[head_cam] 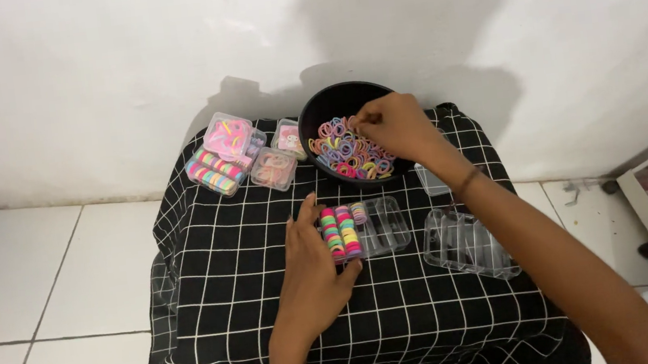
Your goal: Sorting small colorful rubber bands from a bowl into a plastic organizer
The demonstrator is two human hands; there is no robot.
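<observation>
- The left hand (309,269) is resting flat on the black checked cloth (231,298) near the middle of the small table, fingers stretched forward and loosely spread, gripping nothing; its thumb and fingertips are touching the left and near sides of a clear divided box (382,228).
- The clear divided box is lying at the centre of the table; its left compartments are holding two stacked rows of small coloured hair ties (340,233), with a few more in a third slot, while its right compartments are looking bare.
- The right hand (395,125) is reaching over the black bowl (323,105) at the far edge of the table, fingers curled together and pinching down among the loose hair ties (345,155); whether it is actually holding one between the fingertips I cannot tell.
- The black bowl is sitting against the far edge, close to the white wall (85,87), and it is about half full of mixed pink, purple, yellow and red ties.
- A cluster of small filled boxes (236,155) is sitting at the far left corner, some stacked on each other, touching or nearly touching.
- An empty clear tray (465,243) is lying by the right edge, partly under the right forearm, with another clear piece (430,182) just beyond it.
- The table is standing on a white tiled floor (26,281).
</observation>
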